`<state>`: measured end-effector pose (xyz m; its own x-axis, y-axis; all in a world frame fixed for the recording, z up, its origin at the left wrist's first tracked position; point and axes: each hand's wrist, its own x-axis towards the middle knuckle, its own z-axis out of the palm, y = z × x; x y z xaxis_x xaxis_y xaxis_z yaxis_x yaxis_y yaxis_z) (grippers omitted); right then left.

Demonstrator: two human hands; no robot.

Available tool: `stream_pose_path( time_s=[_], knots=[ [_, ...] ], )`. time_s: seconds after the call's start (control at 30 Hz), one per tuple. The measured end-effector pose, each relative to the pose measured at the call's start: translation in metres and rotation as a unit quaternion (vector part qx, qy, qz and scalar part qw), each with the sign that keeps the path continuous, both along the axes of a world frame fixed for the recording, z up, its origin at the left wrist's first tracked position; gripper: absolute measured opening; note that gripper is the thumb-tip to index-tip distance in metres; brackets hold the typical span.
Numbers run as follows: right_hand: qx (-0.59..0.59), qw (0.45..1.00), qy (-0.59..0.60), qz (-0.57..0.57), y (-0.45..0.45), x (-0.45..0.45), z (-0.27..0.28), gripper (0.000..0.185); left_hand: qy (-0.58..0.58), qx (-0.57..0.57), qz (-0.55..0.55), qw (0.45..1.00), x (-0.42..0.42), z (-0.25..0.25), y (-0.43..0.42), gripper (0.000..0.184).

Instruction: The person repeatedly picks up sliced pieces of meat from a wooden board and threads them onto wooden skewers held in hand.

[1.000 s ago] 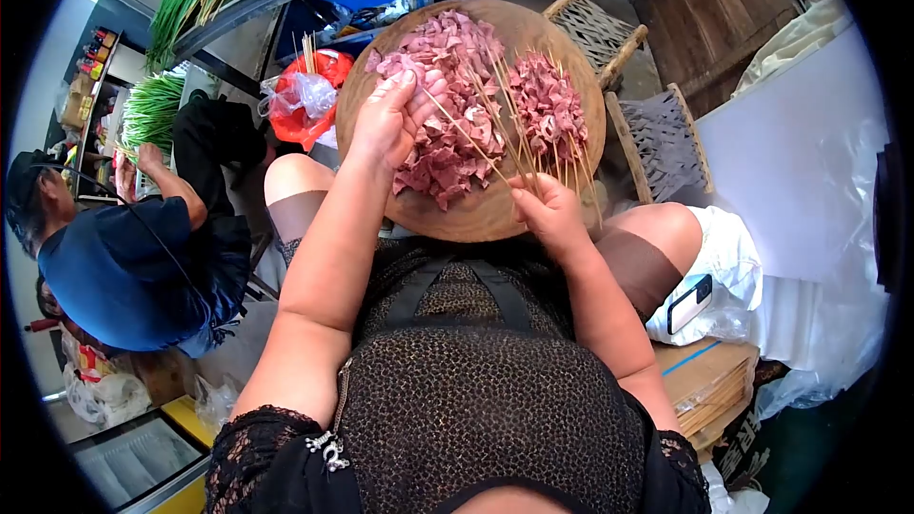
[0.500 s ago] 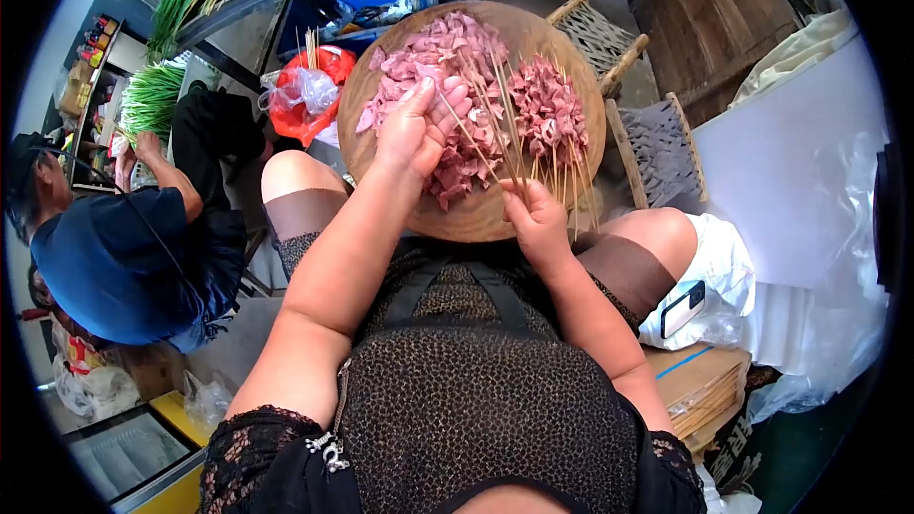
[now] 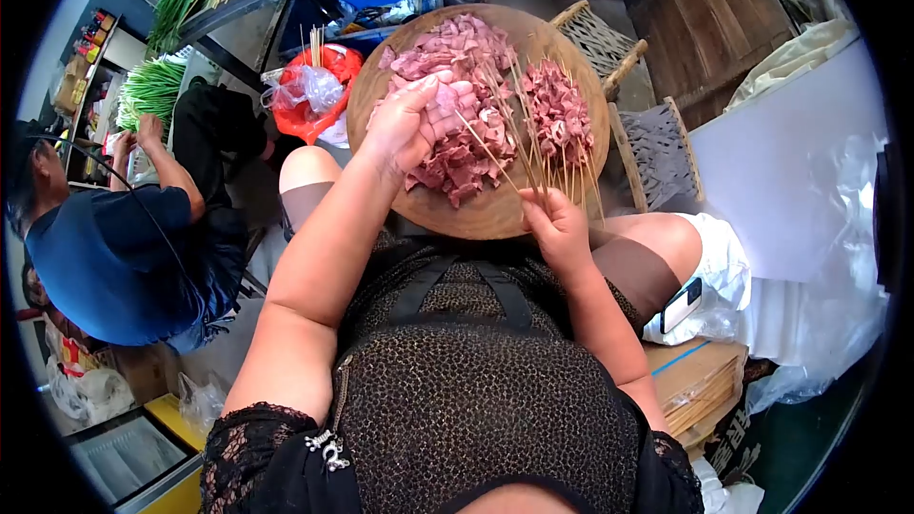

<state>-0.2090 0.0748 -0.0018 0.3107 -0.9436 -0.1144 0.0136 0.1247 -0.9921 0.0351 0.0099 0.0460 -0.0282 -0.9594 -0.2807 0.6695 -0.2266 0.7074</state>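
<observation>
Small pieces of raw meat (image 3: 457,46) are heaped on a round wooden board (image 3: 452,221) in front of my knees. Over the near left part of the heap is my left hand (image 3: 409,124), palm up, with fingers and thumb apart. Whether a bit of meat lies on its fingers I cannot tell. My right hand (image 3: 557,228) pinches the lower ends of several bamboo skewers (image 3: 529,138) at the board's near edge. One skewer (image 3: 489,151) slants away toward my left fingers. To the right lie several skewers threaded with meat (image 3: 559,105), bare ends toward me.
Left of the board stands a red bag (image 3: 303,114) with upright sticks. A person in a dark blue shirt (image 3: 114,257) handles green stalks (image 3: 152,95) at far left. Woven stools (image 3: 657,157) stand to the right; a phone (image 3: 681,305) lies beside my right thigh.
The view has shifted slightly, so the board sits a little further right. My left hand remains palm up, and my right hand still pinches the skewers. The other person's hands have moved slightly.
</observation>
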Motion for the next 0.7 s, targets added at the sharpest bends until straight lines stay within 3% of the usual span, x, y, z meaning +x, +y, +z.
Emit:
stream_pose_path(
  time_s=[0.2,0.37,0.53,0.67,0.7],
  knots=[
    [0.065,0.997,0.052,0.008,0.029,0.007,0.007,0.018,0.009,0.004,0.038,0.999,-0.01,-0.025,0.029,0.033],
    [0.094,0.995,0.033,-0.002,0.048,0.014,0.006,0.019,0.055,0.013,-0.053,0.997,-0.001,-0.049,0.042,0.026],
    [0.127,0.991,-0.023,-0.021,0.041,0.027,0.006,0.02,0.053,0.063,-0.132,0.988,-0.022,-0.038,0.05,0.023],
    [0.113,0.99,-0.066,-0.057,0.021,0.041,0.014,0.018,0.057,0.035,-0.18,0.981,-0.025,-0.033,0.042,0.025],
    [0.109,0.989,-0.081,-0.063,0.015,0.042,0.012,0.019,-0.141,-0.029,-0.269,0.952,-0.01,-0.01,0.029,0.022]
  ],
)
